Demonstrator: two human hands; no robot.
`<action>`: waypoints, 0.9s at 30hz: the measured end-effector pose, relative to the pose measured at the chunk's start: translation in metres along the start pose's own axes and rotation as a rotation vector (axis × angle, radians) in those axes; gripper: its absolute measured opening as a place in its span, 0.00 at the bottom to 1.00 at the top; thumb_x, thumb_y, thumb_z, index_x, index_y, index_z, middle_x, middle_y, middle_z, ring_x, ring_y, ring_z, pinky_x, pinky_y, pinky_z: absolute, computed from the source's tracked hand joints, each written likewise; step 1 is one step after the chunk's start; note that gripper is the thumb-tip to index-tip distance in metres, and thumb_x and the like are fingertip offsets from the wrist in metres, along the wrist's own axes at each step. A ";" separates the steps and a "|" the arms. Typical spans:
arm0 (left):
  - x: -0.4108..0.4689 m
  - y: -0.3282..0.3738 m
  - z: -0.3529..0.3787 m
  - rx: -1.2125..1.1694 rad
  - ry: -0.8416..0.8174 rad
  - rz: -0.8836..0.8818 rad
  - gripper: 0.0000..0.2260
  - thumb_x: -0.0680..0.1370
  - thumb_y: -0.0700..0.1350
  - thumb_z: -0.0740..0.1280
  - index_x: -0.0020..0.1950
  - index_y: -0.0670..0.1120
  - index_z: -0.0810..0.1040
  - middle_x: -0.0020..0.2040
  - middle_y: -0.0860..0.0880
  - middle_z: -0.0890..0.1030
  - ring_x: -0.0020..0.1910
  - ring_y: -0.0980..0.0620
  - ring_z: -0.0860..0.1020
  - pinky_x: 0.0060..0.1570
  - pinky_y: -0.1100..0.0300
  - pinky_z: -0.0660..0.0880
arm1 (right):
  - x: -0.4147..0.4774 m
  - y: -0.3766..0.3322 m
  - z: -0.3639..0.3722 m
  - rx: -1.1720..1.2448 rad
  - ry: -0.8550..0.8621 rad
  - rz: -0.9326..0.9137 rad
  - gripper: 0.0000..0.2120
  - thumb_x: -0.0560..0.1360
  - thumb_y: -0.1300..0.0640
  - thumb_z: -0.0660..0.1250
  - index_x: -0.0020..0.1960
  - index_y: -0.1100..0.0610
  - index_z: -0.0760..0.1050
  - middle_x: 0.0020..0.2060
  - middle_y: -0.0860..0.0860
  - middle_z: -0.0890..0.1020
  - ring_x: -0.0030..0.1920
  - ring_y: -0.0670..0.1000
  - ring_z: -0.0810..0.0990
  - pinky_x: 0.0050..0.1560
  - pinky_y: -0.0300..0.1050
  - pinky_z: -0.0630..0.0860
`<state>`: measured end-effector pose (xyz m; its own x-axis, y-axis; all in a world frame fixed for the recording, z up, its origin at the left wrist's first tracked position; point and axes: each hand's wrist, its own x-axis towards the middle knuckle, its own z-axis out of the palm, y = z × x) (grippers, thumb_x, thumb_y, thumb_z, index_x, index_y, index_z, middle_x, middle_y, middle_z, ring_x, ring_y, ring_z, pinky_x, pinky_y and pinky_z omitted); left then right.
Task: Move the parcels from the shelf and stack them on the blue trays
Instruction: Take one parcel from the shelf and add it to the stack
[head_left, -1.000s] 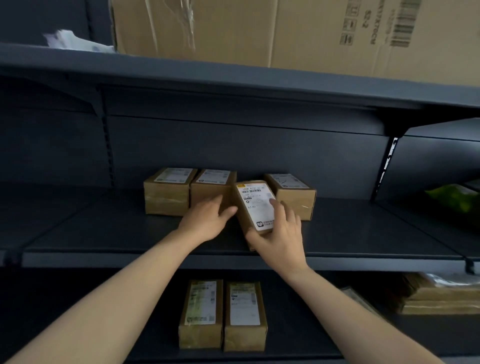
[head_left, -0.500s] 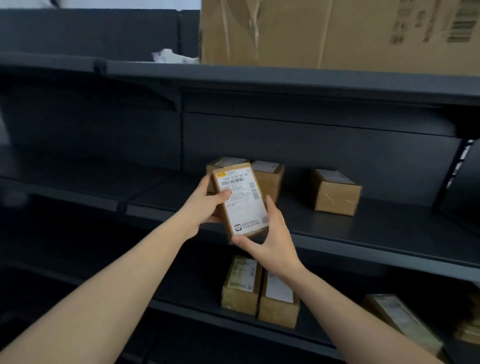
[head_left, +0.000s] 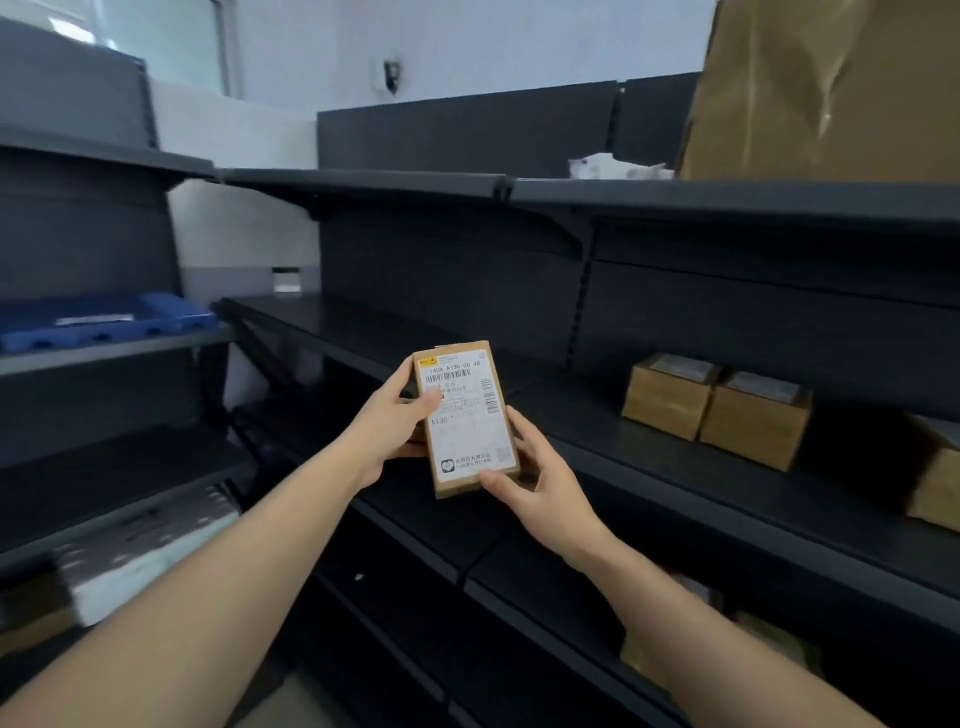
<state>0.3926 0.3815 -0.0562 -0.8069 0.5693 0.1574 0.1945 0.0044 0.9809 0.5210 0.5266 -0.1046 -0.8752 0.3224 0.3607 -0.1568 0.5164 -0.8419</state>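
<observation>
You hold one parcel (head_left: 467, 418) between both hands, clear of the shelf (head_left: 675, 467) and in front of it. Your left hand (head_left: 392, 423) is closed on its left edge, thumb lying across the label. Your right hand (head_left: 535, 486) is cupped under the lower right corner, thumb pressed on the face. The parcel's long axis runs up and away from your fingers, label towards you. The blue tray (head_left: 104, 319) lies well off to the left of your left fingers and somewhat higher, on a neighbouring shelf. Your left hand is the nearer one, so I judge the carry goes leftward. Two more parcels (head_left: 717, 405) sit on the shelf, right of your right fingers.
</observation>
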 end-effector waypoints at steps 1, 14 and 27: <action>0.000 -0.001 -0.017 0.009 0.030 0.005 0.17 0.82 0.44 0.62 0.49 0.71 0.71 0.50 0.49 0.84 0.51 0.50 0.82 0.48 0.50 0.80 | 0.009 -0.003 0.015 0.019 -0.018 -0.007 0.36 0.74 0.56 0.72 0.76 0.44 0.57 0.65 0.37 0.74 0.65 0.34 0.70 0.56 0.27 0.70; 0.012 -0.020 -0.254 0.111 0.335 -0.039 0.20 0.82 0.43 0.59 0.72 0.60 0.65 0.60 0.53 0.80 0.58 0.51 0.79 0.55 0.43 0.78 | 0.124 -0.068 0.227 0.192 -0.261 -0.110 0.36 0.75 0.56 0.71 0.76 0.41 0.57 0.66 0.42 0.74 0.63 0.37 0.72 0.63 0.40 0.71; -0.004 -0.038 -0.420 0.195 0.643 -0.103 0.21 0.82 0.44 0.59 0.75 0.56 0.63 0.63 0.51 0.78 0.54 0.53 0.80 0.51 0.48 0.80 | 0.190 -0.119 0.393 0.211 -0.443 -0.274 0.37 0.74 0.60 0.72 0.76 0.43 0.58 0.63 0.40 0.77 0.64 0.42 0.75 0.65 0.50 0.74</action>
<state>0.1544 0.0332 -0.0457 -0.9861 -0.0438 0.1605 0.1476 0.2148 0.9654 0.1933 0.2148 -0.0935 -0.8912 -0.1885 0.4126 -0.4535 0.3496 -0.8198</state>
